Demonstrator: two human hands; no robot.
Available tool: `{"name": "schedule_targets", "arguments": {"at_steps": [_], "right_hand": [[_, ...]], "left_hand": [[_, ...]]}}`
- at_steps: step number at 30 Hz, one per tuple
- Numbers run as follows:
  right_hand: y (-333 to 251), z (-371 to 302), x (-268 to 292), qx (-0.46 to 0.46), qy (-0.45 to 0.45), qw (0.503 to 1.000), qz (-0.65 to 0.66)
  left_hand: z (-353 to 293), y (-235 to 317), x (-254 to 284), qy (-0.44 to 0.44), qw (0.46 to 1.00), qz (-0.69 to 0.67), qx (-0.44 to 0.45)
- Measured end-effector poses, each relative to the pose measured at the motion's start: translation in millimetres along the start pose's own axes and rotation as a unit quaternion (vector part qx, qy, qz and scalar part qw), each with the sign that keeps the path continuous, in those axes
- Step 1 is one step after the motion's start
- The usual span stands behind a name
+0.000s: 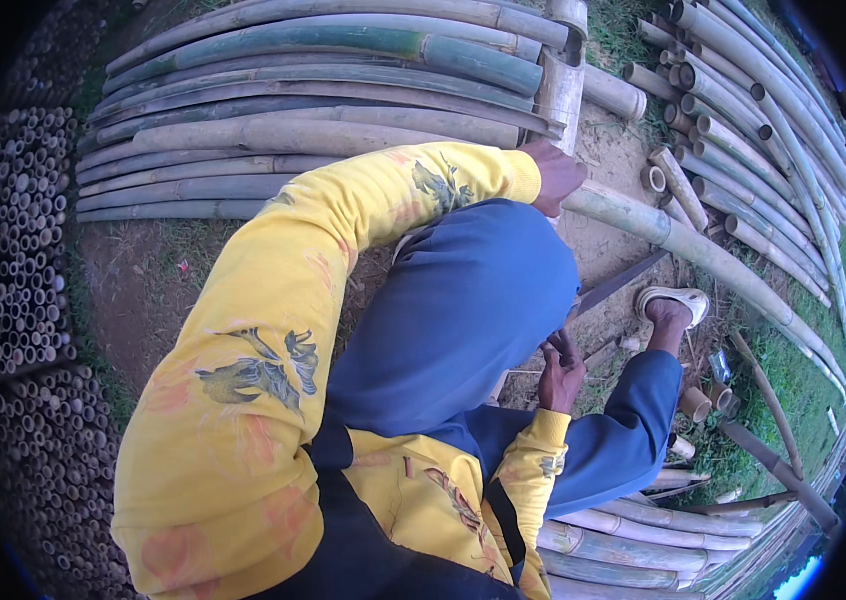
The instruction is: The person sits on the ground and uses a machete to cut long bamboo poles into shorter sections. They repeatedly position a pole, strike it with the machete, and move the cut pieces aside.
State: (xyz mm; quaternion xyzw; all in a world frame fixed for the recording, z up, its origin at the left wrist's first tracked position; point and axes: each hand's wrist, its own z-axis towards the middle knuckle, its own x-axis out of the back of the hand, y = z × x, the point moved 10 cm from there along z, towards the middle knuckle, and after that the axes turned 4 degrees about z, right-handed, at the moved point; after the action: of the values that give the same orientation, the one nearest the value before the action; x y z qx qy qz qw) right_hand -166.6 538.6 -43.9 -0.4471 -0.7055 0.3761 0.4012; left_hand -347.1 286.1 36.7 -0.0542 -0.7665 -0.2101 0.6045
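My left hand (553, 174) reaches forward over my blue-trousered knee and is closed on the near end of a long pale bamboo pole (703, 255). The pole runs away to the right across the bare ground. My right hand (561, 375) sits low beside my knee, with its fingers wrapped round the handle of a dark long blade (625, 283). The blade points up and right toward the pole and stops just short of it. My sandalled foot (673, 300) rests on the ground right under the pole.
Long bamboo poles (313, 90) lie stacked ahead, and more fan out at the right (773, 130). A wall of stacked bamboo ends (13, 260) fills the left. Short cut bamboo pieces (695, 402) lie by my foot, and more poles (633, 550) lie below my leg.
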Motion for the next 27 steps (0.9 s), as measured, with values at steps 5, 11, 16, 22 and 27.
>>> {"name": "schedule_targets", "arguments": {"at_steps": [5,11,16,22,27], "right_hand": [[-12.9,3.3,-7.5,0.026,-0.019,0.999,0.006],[-12.2,-1.8,-21.1,0.042,-0.061,0.997,0.007],[6.5,4.3,-10.4,0.023,-0.043,0.999,-0.010],[5.2,22.5,-7.7,0.025,0.007,0.997,0.069],[-35.3,21.8,-20.2,0.061,0.007,0.998,-0.022]], "left_hand": [[-122.6,-113.3,-0.9,-0.014,0.995,0.056,0.077],[-319.2,-264.8,-9.7,-0.097,0.949,0.169,0.249],[-463.9,-365.0,-6.7,-0.066,0.806,0.325,0.490],[-467.4,-366.7,-14.2,0.170,0.800,0.090,0.569],[-300.0,-185.4,24.0,0.269,0.926,0.082,0.253]]}}
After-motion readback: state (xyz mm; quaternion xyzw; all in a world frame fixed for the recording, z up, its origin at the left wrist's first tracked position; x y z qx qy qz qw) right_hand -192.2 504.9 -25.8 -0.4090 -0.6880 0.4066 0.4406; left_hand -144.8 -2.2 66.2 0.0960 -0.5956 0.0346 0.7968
